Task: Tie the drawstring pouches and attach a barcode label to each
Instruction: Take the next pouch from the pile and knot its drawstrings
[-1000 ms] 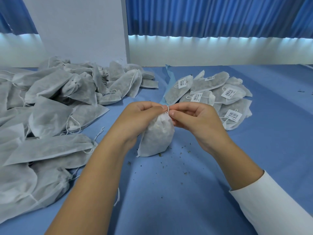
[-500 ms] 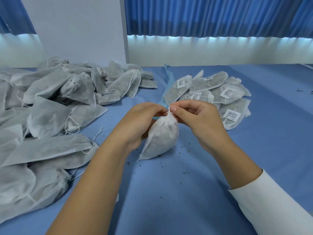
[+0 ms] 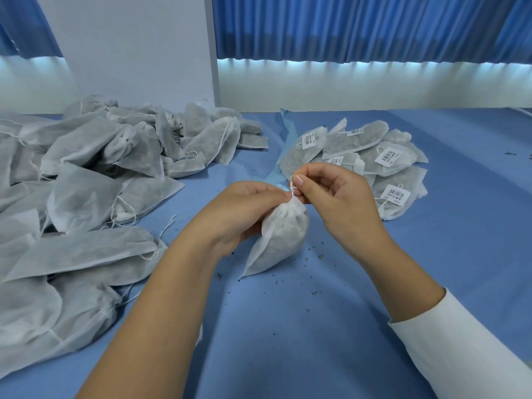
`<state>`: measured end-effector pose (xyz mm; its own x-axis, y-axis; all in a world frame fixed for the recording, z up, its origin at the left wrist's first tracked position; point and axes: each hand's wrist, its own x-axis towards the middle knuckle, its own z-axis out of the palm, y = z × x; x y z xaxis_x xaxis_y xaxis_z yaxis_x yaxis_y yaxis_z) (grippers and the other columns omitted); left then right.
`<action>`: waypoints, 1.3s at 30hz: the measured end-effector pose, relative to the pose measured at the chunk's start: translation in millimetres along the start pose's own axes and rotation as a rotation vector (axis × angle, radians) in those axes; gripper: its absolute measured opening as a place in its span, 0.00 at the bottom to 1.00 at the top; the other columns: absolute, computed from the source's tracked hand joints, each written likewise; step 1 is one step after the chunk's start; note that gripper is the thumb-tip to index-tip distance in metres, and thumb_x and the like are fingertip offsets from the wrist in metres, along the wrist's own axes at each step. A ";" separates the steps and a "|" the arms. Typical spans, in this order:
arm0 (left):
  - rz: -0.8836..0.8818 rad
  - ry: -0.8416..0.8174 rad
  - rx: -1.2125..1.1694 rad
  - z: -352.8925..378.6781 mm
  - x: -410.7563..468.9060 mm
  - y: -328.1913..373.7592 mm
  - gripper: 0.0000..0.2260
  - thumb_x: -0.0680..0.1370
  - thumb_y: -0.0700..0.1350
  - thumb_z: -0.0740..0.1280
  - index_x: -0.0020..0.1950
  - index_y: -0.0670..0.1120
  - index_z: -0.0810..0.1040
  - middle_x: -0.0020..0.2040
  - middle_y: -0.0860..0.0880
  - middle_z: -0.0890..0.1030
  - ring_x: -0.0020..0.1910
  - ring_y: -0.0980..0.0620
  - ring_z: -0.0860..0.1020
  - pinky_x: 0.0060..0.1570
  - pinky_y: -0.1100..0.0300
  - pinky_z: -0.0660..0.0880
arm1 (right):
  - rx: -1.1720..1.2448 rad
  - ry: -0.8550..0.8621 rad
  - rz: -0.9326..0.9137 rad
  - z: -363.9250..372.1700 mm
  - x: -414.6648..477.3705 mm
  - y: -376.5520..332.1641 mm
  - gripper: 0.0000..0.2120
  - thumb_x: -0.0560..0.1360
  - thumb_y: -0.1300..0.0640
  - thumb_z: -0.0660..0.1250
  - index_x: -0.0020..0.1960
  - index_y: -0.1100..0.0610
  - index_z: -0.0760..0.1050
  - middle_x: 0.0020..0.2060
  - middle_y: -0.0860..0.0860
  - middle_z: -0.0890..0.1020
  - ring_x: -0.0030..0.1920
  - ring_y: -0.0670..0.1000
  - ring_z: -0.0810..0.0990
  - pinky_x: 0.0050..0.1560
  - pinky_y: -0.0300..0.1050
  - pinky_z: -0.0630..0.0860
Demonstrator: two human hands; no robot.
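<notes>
Left hand (image 3: 244, 210) grips the bulging non-woven pouch (image 3: 283, 240); right hand (image 3: 338, 203) pinches its thin drawstring (image 3: 292, 189). Unlabelled pouches (image 3: 86, 180) heaped left, labelled pouches (image 3: 388, 162) far right.

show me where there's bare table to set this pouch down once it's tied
Bare blue table lies nearest the person, below the held pouch, and wide to the right of the labelled pouches. A narrow strip runs between that stack and the unlabelled pile. The left side is crowded.
</notes>
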<state>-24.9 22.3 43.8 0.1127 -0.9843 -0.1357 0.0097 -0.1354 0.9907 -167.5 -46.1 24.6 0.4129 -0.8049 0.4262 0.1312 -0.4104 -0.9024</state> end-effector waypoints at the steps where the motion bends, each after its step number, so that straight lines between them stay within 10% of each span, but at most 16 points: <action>1: -0.003 0.005 0.005 -0.3 0.0 0.0 0.07 0.80 0.41 0.66 0.45 0.42 0.81 0.33 0.50 0.81 0.30 0.57 0.77 0.31 0.68 0.74 | 0.000 -0.003 0.001 0.1 0.0 -0.7 0.03 0.77 0.68 0.67 0.46 0.63 0.79 0.33 0.48 0.81 0.36 0.44 0.79 0.43 0.35 0.77; 12: 0.076 0.218 0.112 11.5 4.5 -1.1 0.07 0.82 0.45 0.62 0.45 0.48 0.76 0.27 0.58 0.78 0.24 0.62 0.73 0.29 0.66 0.70 | -0.118 -0.003 0.008 -2.4 2.3 -2.8 0.04 0.80 0.64 0.63 0.48 0.58 0.75 0.40 0.47 0.79 0.40 0.39 0.79 0.40 0.36 0.76; 19: 0.133 0.200 -0.069 31.6 1.7 -3.6 0.06 0.84 0.44 0.57 0.50 0.46 0.71 0.37 0.49 0.86 0.41 0.46 0.85 0.39 0.60 0.78 | -0.100 0.034 0.018 -3.6 2.5 -3.8 0.05 0.81 0.63 0.63 0.47 0.57 0.75 0.39 0.49 0.78 0.35 0.41 0.77 0.34 0.35 0.74; 25: 0.050 0.117 -0.259 38.8 -3.5 -3.1 0.04 0.83 0.43 0.58 0.51 0.44 0.70 0.30 0.45 0.83 0.26 0.45 0.80 0.28 0.60 0.76 | -0.139 0.045 -0.001 -7.7 5.7 -3.8 0.04 0.81 0.64 0.61 0.49 0.60 0.74 0.40 0.48 0.78 0.39 0.41 0.78 0.37 0.36 0.76; 39: 0.269 0.298 0.344 43.9 10.1 -10.7 0.09 0.83 0.47 0.59 0.43 0.52 0.71 0.25 0.52 0.77 0.20 0.58 0.70 0.22 0.66 0.66 | -0.301 0.232 -0.059 -9.9 12.4 5.8 0.02 0.82 0.63 0.57 0.51 0.59 0.68 0.40 0.46 0.76 0.36 0.36 0.78 0.43 0.47 0.78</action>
<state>-67.4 8.8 31.6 0.3448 -0.9212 0.1802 -0.3791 0.0389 0.9245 -170.5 -62.7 25.4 0.1927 -0.8379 0.5107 -0.1362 -0.5383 -0.8317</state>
